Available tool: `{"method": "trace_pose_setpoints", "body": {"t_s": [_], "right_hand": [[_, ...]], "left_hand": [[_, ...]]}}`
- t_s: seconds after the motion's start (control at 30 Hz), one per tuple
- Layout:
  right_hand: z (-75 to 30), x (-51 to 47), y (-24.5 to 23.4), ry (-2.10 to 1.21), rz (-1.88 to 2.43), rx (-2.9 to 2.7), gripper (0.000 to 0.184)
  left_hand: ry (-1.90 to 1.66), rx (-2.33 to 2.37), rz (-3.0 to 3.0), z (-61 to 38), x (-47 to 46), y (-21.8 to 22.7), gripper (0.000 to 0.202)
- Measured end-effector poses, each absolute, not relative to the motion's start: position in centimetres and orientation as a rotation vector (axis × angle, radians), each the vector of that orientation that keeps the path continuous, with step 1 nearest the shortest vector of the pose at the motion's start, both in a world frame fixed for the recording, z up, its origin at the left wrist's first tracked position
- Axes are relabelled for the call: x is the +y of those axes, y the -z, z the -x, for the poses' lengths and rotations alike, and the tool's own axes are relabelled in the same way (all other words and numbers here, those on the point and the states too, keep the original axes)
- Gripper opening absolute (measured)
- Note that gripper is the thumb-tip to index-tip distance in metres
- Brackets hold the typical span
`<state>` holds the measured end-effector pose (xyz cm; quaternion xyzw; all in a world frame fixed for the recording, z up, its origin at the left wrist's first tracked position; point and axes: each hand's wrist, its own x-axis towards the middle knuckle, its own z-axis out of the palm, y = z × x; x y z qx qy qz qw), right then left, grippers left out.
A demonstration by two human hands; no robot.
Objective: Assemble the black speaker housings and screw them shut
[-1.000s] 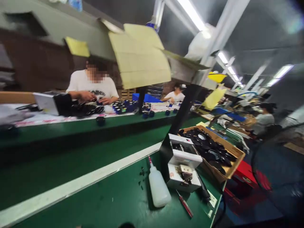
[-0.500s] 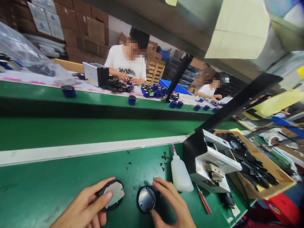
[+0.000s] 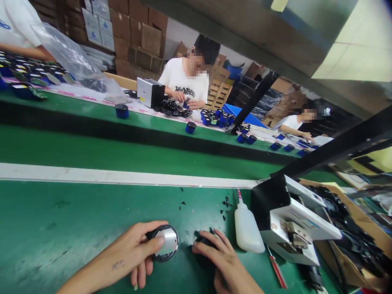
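In my left hand (image 3: 139,247) is a round black part (image 3: 175,254) with a silver metal plate on its upper face. My thumb lies on the plate and the fingers curl beneath. My right hand (image 3: 219,255) has its fingers curled over a second black part (image 3: 202,241), low over the green bench. Most of that one is hidden under the fingers. The two parts are apart, with a short gap between them. Right of my right hand stands a white squeeze bottle (image 3: 248,228) with a pink-and-white tip.
Small black bits (image 3: 226,204) lie beyond my hands. At right are a black-and-white device (image 3: 284,220), a red screwdriver (image 3: 278,267) and a carton (image 3: 352,261) of black parts. A white strip (image 3: 122,174) borders the bench. Across it, co-workers sit near blue-and-black round pieces (image 3: 190,127).
The view has swung left, so the scene sits further right. My right fingers have closed over the second part, whose silver face no longer shows. The left-hand part's plate now looks brighter.
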<state>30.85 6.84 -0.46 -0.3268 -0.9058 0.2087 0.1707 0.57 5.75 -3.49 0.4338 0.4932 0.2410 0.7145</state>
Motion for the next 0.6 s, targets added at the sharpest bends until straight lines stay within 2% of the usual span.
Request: {"method": "trace_pose_setpoints", "body": {"t_s": [0.07,0.2,0.23,0.3,0.33,0.37,0.47,0.6], "right_hand": [[-31.2,7.0,0.0,-0.399,0.88,-2.543,0.068],[-31.3,6.0,-0.1,-0.048,1.336,-2.13,0.022],[-31.1,5.5,0.4,0.017,1.451,-2.091,0.028],[-30.6,4.6,1.8,0.11,1.576,-2.139,0.062],[-30.4,4.3,2.7,0.123,1.566,-2.197,0.07],[-30.3,4.1,3.5,0.112,1.522,-2.249,0.069],[-30.4,4.0,4.9,-0.008,1.295,-2.363,0.052],[-30.9,4.2,4.9,-0.331,1.165,-2.32,0.065]], "left_hand": [[-0.53,1.084,-0.958,-0.7,5.8,3.4,0.085],[-0.522,1.087,-0.96,-0.8,5.8,3.3,0.081],[-0.523,1.089,-0.96,-0.8,5.8,3.3,0.079],[-0.522,1.096,-0.962,-0.8,5.6,3.2,0.076],[-0.519,1.101,-0.964,-0.8,5.6,3.2,0.075],[-0.519,1.104,-0.97,-0.8,5.5,3.1,0.074],[-0.529,1.115,-0.977,-0.8,5.7,2.7,0.076],[-0.535,1.094,-0.948,-0.8,6.2,2.3,0.077]]}}
